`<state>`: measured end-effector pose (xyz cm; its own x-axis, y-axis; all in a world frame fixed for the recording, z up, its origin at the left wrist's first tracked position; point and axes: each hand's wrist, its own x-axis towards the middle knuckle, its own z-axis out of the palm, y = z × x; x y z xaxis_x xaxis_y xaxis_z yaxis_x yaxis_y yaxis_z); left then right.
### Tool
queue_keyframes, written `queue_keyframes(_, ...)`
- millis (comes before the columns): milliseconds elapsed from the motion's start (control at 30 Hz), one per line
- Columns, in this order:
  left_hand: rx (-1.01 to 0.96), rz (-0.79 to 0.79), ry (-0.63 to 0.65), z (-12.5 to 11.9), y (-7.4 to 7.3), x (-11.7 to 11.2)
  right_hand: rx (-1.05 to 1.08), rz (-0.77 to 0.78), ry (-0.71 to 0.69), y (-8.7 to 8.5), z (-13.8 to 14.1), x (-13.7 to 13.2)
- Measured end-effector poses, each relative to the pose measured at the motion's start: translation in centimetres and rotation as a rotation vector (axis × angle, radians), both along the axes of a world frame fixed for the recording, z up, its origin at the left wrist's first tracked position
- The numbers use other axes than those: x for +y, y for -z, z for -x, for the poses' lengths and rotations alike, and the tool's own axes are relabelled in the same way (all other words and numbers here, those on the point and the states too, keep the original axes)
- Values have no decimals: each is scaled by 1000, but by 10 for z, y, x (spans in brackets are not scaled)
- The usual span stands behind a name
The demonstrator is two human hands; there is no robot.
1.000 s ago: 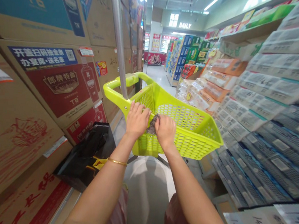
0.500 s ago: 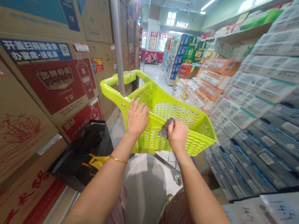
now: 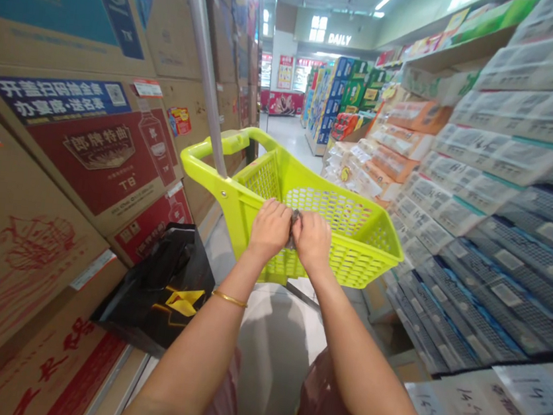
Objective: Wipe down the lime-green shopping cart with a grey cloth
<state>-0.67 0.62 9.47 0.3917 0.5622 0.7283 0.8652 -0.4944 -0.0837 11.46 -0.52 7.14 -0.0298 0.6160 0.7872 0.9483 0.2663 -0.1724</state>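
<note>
A crumpled grey rag point(image 3: 295, 228) shows between my two hands, at the near rim of a lime-green shopping cart basket point(image 3: 365, 261). My right hand point(image 3: 313, 238) is closed around the rag, its knuckles over the rim. Right beside it, my left hand point(image 3: 270, 230) has its fingers curled in against the rag; its fingertips are partly hidden. A gold bangle point(image 3: 229, 299) circles my left wrist. The basket has perforated walls and a looped handle point(image 3: 192, 161) at its left end.
A metal pole point(image 3: 207, 66) rises behind the cart handle. Stacked cardboard boxes point(image 3: 76, 211) line the left, with a black bag point(image 3: 162, 288) below. Packaged tissue packs point(image 3: 495, 166) are piled on the right. A tiled aisle point(image 3: 288, 132) runs ahead past more shelves.
My right hand has moved left along the rim with the rag. My left hand has shifted right, and the two hands now meet at the rag.
</note>
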Motion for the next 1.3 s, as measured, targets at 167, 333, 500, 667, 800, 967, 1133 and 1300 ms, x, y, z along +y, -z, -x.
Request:
queue_keyframes(167,19,-3,14,2,-2,-1,-129,-6,31,7,-34,-9)
queue_keyframes(333,-20,20,-9,-5,0,-2,-96,-2,152,12,-66,-19)
queue_keyframes(500,-56,-11,-49,-15,2,-5,43,14,197,6,-46,-17)
queue_keyframes(667,-74,-18,-46,-15,5,-3,126,12,38,0,0,-5)
queue_keyframes(800,-72,-5,-39,-12,7,-1,141,-37,3,1,10,-1)
queue_keyframes(967,-43,7,-24,-8,2,-4,-28,-34,3,7,-8,-4)
queue_keyframes(1133,-56,19,2,-8,-1,-7,-116,-35,59,12,-42,-12)
queue_keyframes(1300,-71,18,-13,-13,0,-7,-92,-58,190,13,-68,-19)
